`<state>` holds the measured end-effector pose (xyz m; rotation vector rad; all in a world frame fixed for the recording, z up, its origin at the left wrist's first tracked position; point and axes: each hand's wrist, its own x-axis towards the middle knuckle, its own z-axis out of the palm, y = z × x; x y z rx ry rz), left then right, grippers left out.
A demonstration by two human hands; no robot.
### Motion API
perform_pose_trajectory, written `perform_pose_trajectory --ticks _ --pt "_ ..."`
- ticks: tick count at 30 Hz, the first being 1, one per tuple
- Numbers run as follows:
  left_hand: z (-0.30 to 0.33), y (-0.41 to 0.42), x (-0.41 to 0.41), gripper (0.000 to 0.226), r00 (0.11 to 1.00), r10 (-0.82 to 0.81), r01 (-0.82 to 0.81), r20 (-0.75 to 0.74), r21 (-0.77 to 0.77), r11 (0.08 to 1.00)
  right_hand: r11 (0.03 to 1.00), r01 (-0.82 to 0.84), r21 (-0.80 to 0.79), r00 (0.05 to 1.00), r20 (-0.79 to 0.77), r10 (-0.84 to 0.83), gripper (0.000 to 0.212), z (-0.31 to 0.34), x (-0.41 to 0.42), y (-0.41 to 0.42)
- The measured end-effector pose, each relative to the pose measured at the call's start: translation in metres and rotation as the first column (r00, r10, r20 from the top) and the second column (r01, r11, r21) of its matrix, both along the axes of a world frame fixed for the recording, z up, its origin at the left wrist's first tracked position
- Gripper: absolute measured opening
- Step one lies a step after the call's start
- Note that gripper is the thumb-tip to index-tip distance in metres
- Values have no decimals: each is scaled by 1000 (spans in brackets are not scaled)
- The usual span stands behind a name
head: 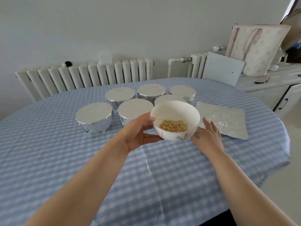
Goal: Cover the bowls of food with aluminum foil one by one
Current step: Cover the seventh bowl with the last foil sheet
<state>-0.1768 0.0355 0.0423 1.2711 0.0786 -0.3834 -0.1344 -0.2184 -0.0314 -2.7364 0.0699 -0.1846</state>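
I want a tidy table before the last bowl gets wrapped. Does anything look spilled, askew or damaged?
Nothing stands out. Six covered bowls sit upright with foil smooth on top. The open bowl, held tilted in the left hand, keeps its food inside. The spare foil sheet lies flat, only wrinkled, beside the right hand.

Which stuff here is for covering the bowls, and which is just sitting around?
For the job: open bowl, foil sheet, covered bowls, left hand, right hand.
Just there: radiator, bag, cabinet.
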Motion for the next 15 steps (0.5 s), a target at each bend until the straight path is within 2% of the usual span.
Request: perform_pose_trajectory --ticks 4,9,12,15 --pt "-17 0 -1 30 996 -85 86 -18 85 993 997 -40 -66 996 -82 34 47 -1 9 -6" --pt "-27 0 -2 35 986 -160 165 -53 137 977 996 2 -89 995 -94 -11 49 -14 17 -11" --pt "-28 0 -1 33 975 -207 216 -75 145 966 999 24 45 999 31 -26 50 -10 14 -11" --pt "-31 3 1 34 963 -264 268 -46 174 948 953 7 302 935 336 -113 43 3 1 -4"
